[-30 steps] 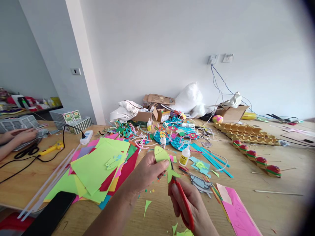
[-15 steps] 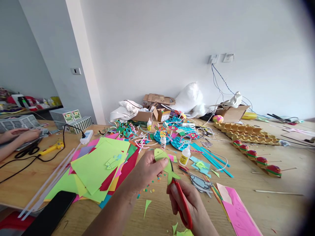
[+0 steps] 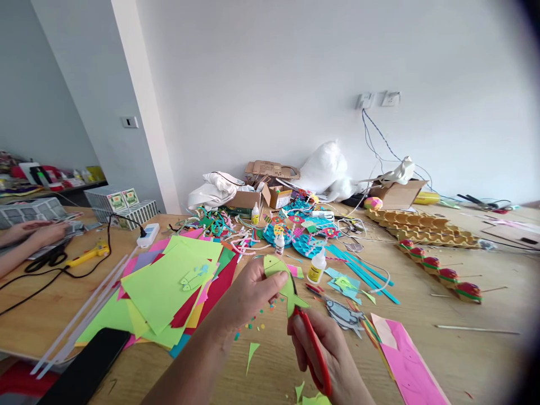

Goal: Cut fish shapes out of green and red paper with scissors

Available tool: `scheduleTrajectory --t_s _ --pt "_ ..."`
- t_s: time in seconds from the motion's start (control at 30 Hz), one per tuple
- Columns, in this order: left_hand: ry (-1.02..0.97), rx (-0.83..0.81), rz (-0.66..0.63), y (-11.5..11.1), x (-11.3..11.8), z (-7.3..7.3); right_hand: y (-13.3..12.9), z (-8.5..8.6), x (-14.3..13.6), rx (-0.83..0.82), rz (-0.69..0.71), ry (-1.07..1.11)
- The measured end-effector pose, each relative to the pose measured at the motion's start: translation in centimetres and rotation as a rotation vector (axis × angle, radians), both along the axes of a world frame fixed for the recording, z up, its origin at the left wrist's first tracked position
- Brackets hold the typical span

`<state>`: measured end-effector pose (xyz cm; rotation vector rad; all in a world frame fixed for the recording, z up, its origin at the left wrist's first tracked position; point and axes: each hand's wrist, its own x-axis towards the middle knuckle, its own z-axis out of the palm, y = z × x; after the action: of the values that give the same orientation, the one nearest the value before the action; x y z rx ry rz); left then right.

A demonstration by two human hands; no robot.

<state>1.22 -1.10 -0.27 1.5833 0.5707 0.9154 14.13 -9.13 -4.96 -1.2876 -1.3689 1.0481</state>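
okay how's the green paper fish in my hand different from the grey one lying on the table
The green paper fish is pinched in the left hand, held up off the table, with the red scissors in the right hand at its lower edge. The grey paper fish lies flat on the wooden table, untouched. The green one is plain lime; the grey one bears drawn lines. Both are fish-shaped cutouts.

White wall [image 3: 274, 67] w/ sockets [image 3: 377, 100] seen behind wooden table [image 3: 464, 360]; grey wall [image 3: 37, 84] at left, shelf [image 3: 50, 188] below; room evenly daylit.
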Motion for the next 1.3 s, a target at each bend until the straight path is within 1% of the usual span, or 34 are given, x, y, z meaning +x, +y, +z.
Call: scheduleTrajectory --t_s 0.27,0.5,0.63,1.07,1.3 --pt "-0.005 -0.009 -0.005 -0.1 0.0 0.2 -0.1 0.8 -0.2 -0.019 -0.025 -0.017" --pt "-0.008 -0.031 -0.031 -0.2 0.0 0.3 -0.2 0.8 -0.3 0.005 -0.056 -0.055" --pt "-0.013 -0.043 -0.053 -0.2 0.0 0.3 -0.4 0.9 -0.3 0.006 -0.039 -0.055" --pt "0.0 -0.043 -0.04 -0.2 -0.2 0.5 -0.2 0.6 -0.3 -0.009 -0.016 -0.032" --pt "0.039 -0.083 -0.033 -0.2 -0.4 0.5 -0.2 1.3 -0.1 -0.015 0.02 -0.071"
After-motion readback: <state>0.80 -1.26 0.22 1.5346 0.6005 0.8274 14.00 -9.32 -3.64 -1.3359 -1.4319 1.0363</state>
